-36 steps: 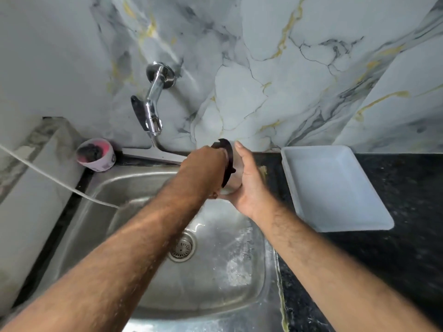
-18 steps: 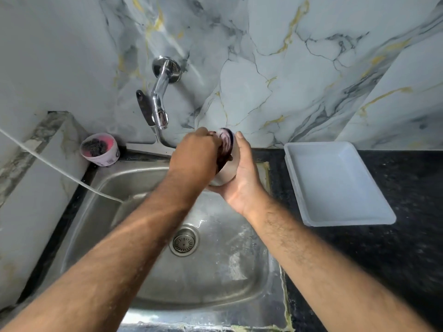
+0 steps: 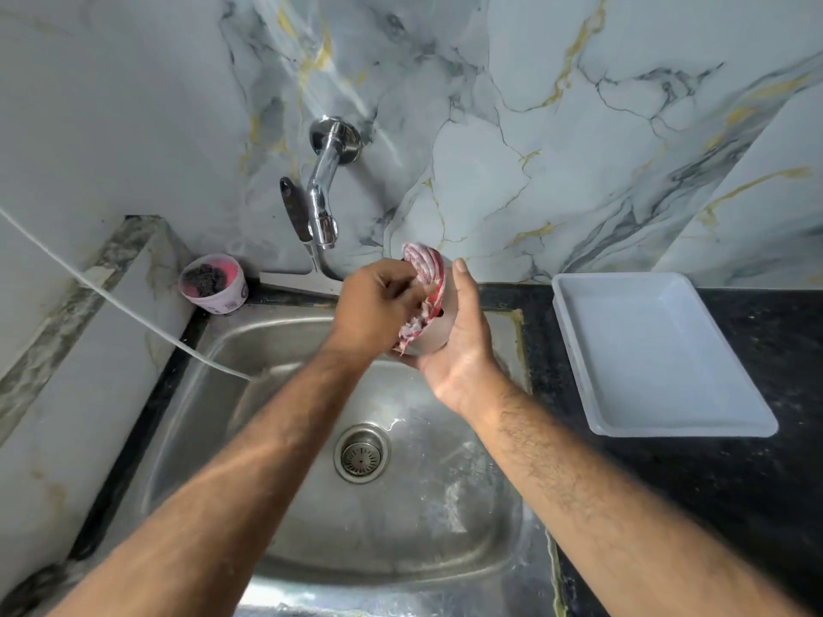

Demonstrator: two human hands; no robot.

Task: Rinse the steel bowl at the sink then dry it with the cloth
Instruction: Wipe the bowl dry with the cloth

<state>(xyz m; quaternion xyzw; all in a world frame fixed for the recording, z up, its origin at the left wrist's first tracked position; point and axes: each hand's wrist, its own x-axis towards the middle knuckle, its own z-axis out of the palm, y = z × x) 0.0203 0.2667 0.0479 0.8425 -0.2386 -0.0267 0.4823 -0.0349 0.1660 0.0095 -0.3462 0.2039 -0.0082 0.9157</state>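
Two stages to log, and the second looks under way: steel bowl (image 3: pixel 438 334) held above the sink (image 3: pixel 276 438), cupped on its side in the right hand (image 3: pixel 458 345), fingers wrapped round its outer wall; left hand (image 3: pixel 378 305) closed on the red-and-white cloth (image 3: pixel 425 278), which is stuffed into the bowl's mouth. Tap (image 3: pixel 323 189) shows no running water (so rinse judged done); drying judged unfinished, since the outer wall is not yet under cloth; bowl not yet set down, white tray (image 3: pixel 659 349) on the desk (image 3: pixel 757 460) nearby.

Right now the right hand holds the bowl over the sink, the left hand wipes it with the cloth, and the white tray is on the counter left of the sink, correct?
Not quite. The head view shows the tray right of the sink; the rest holds.
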